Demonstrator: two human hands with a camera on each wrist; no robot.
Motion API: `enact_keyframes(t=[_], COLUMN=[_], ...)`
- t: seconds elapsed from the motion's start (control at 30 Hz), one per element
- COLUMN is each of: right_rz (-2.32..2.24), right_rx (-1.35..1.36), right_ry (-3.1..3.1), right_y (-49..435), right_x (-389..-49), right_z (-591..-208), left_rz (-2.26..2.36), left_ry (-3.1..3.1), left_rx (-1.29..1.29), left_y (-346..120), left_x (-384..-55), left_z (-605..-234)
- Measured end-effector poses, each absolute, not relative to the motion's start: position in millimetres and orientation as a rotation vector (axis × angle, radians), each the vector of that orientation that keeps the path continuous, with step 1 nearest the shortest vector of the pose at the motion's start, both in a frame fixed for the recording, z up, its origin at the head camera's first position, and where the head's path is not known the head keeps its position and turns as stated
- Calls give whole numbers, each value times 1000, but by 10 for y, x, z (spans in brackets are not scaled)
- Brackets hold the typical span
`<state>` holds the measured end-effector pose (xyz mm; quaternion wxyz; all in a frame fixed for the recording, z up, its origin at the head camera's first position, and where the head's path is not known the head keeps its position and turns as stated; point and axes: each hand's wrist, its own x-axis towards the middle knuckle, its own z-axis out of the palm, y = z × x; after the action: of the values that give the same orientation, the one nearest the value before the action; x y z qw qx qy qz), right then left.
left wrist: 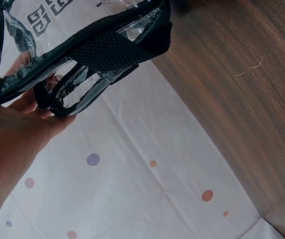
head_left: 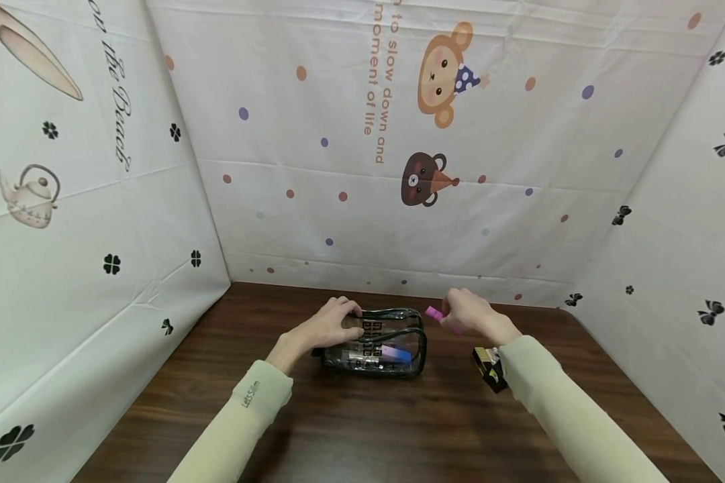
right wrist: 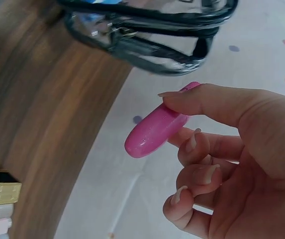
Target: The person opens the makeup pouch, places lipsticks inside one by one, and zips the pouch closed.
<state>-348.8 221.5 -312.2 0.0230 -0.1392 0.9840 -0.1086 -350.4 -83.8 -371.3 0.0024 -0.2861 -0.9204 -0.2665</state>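
A clear pouch with black trim (head_left: 368, 367) stands on the wooden table, a pink-to-blue item (head_left: 397, 354) showing through its wall. My left hand (head_left: 329, 327) grips the pouch's upper left edge. In the left wrist view its fingers (left wrist: 28, 103) reach behind the black-edged plastic (left wrist: 107, 50). Just right of the pouch is my right hand (head_left: 468, 312), pinching a slim pink tube (head_left: 434, 313). The right wrist view shows the tube's rounded glossy end (right wrist: 149, 133) between thumb and forefinger, apart from the pouch, with the other fingers curled loosely.
Near the right forearm, a black-and-gold item (head_left: 489, 369) lies on the table (head_left: 362, 429) among other small things. In the right wrist view a gold-edged black piece (right wrist: 2, 188) shows at lower left. Printed white sheets (head_left: 338, 221) wall the table's back and sides.
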Motion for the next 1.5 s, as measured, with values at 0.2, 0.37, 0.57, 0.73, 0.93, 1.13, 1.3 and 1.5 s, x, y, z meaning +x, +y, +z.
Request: enact_keyframes(t=[0.2,0.37,0.57,0.73,0.93,1.13,1.3,1.5], right_rz=[-312,-280,-235,-217,-204,-214,-226,-255], right_rx=[-493,-558,-657,-700,-746,-768,-781,-827], right_ry=[3074,3093,3119,3108,3078,3033,2996,2970], right_y=[2048,1895,1714,1552,1358,1210,1145,1084], right_x=[-3481,-3453,-3427,-3424,-3423,-3450,-3465,-3469], right_z=[-2992,-2916,-2874,-2898,-2956,-3014,-3083,-3176], left_rz=[-829,-838,-829,-822,-807,-798,-797,-788], left_ry=[-2873,-2869,-2866,-2854,-2845,-2844,-2845,-2834], left_rx=[-906,-912,-906,-908,-906,-895,-896,-905], left_y=[-846,-845,-839,-838,-831,-829,-827,-825], left_x=[-3525,-3515,-3508,-3509,-3522,-3520,-3510,-3505], left_z=[-3730,-3725,-3719,-3724,-3738,-3738,-3728,-3727])
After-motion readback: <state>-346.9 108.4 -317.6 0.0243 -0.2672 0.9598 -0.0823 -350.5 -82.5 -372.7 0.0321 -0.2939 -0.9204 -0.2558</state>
